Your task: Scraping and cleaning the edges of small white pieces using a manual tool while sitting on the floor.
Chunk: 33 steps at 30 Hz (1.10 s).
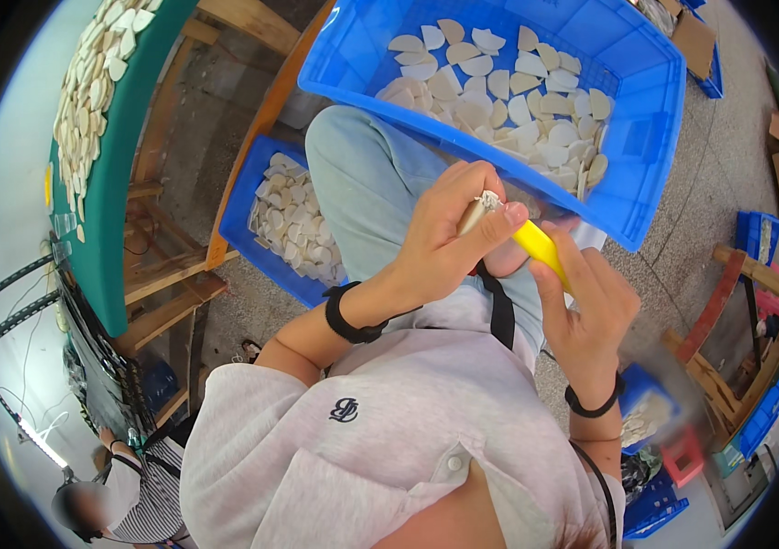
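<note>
My left hand (444,242) pinches a small pale wooden piece (479,209) between thumb and fingers, just above my lap. Close beside it, my right hand (591,306) grips a tool with a yellow handle (540,249), its tip meeting the piece. A big blue plastic crate (646,110) rests on my raised knee right in front of the hands and holds several flat cream-coloured pieces (508,91). Both wrists wear black bands.
A second blue crate (243,206) with similar pale pieces sits on the floor to my left. A green-topped table (124,183) at far left carries more pieces. Wooden frames and other blue bins stand to the right. Another person (124,499) sits at lower left.
</note>
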{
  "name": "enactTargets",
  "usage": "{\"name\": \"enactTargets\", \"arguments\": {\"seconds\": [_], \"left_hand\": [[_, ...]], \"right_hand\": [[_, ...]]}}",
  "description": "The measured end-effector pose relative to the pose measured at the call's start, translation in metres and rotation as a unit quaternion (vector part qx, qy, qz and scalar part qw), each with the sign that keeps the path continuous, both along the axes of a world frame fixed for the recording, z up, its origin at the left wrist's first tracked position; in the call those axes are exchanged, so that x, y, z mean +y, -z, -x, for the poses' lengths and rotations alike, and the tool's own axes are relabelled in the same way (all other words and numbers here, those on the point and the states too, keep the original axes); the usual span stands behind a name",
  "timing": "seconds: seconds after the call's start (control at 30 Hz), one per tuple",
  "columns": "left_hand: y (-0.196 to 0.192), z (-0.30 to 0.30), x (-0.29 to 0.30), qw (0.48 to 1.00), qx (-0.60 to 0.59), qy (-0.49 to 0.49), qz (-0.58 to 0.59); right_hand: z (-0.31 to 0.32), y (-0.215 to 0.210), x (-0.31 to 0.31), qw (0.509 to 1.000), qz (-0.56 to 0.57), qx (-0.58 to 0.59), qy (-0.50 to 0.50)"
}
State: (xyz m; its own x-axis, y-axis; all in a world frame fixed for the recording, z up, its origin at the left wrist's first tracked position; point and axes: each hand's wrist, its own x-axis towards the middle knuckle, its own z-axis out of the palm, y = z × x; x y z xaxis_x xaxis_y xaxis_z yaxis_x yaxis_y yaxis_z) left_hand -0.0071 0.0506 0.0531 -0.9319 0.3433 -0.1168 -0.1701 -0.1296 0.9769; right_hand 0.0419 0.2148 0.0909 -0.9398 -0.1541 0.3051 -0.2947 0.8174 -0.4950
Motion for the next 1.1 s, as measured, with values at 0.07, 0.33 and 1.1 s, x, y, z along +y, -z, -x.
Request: {"name": "enactTargets", "arguments": {"seconds": [0.07,0.33,1.1], "left_hand": [[0.001,0.001,0.001,1.000,0.004,-0.001,0.010],[0.006,0.003,0.005,0.999,-0.032,-0.016,-0.029],[0.002,0.014,-0.003,0.950,-0.193,0.102,-0.222]], "right_hand": [[-0.001,0.001,0.000,1.000,-0.013,0.003,0.005],[0.002,0.011,-0.004,0.999,-0.007,-0.011,0.030],[0.000,0.006,0.004,0.979,0.177,-0.025,0.100]]}}
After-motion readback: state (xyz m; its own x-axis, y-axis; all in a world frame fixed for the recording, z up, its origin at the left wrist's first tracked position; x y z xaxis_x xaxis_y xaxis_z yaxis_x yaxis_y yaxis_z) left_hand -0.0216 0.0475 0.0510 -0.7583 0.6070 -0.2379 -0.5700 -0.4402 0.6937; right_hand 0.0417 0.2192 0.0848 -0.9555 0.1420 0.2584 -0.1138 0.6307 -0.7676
